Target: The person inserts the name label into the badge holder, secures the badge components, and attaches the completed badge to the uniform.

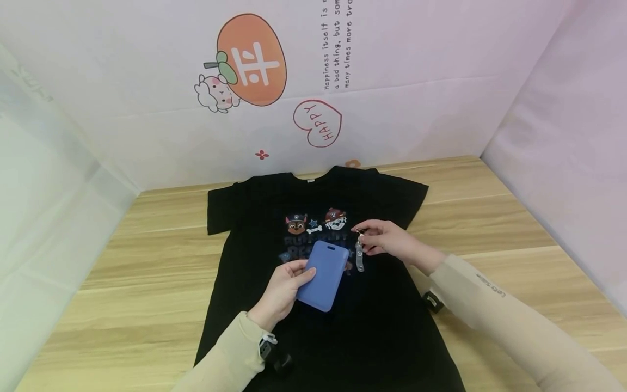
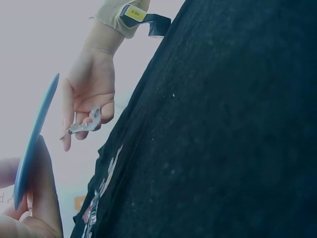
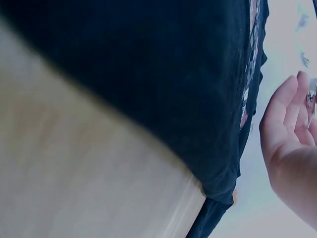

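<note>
My left hand [image 1: 280, 288] pinches a blue card holder [image 1: 324, 277] by its left edge, thumb on top. The holder has a slot at its upper end and is tilted over the black T-shirt [image 1: 387, 326]. To the right, my right hand [image 1: 389, 240] pinches a badge clip with a clear snap strap [image 1: 360, 258] that hangs down. In the left wrist view the card holder [image 2: 35, 139] shows edge-on, apart from the strap [image 2: 84, 127]. At the right border of the right wrist view, the right hand [image 3: 287, 144] partly hides the metal clip [image 3: 310, 104].
The T-shirt lies spread on a wood-grain table [image 1: 147, 288], its chest printed with cartoon dogs [image 1: 296, 224]. A white printed cloth [image 1: 406, 109] stands behind the table, with pale cloth walls at both sides. Each wrist wears a small black camera [image 1: 433, 301].
</note>
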The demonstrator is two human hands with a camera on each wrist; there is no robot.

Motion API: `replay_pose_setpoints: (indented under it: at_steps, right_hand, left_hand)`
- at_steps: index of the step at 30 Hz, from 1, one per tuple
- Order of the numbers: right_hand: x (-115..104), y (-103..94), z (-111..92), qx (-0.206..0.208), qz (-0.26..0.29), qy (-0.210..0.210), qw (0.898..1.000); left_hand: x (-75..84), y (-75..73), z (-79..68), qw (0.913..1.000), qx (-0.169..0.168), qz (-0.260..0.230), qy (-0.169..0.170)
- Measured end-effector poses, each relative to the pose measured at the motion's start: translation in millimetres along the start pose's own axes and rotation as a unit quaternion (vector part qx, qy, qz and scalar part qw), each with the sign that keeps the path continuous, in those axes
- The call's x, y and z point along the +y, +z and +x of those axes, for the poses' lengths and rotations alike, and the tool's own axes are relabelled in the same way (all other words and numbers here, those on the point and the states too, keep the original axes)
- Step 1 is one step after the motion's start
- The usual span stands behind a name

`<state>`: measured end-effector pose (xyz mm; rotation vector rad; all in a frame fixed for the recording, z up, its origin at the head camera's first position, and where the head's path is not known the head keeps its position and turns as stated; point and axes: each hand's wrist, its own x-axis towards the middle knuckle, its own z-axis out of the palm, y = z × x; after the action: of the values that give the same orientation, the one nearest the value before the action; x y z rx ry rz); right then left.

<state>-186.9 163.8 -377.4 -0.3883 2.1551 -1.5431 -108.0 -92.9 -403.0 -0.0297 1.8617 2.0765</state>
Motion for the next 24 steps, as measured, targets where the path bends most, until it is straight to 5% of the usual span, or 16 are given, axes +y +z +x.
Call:
replay_pose_setpoints:
  at_steps: [24]
  right_hand:
    - [-1.9, 2.3, -11.5, 0.035, 0.033, -0.017, 0.999]
  left_hand:
    - [-1.4, 4.5, -1.0, 1.0, -0.006, 0.001, 0.001]
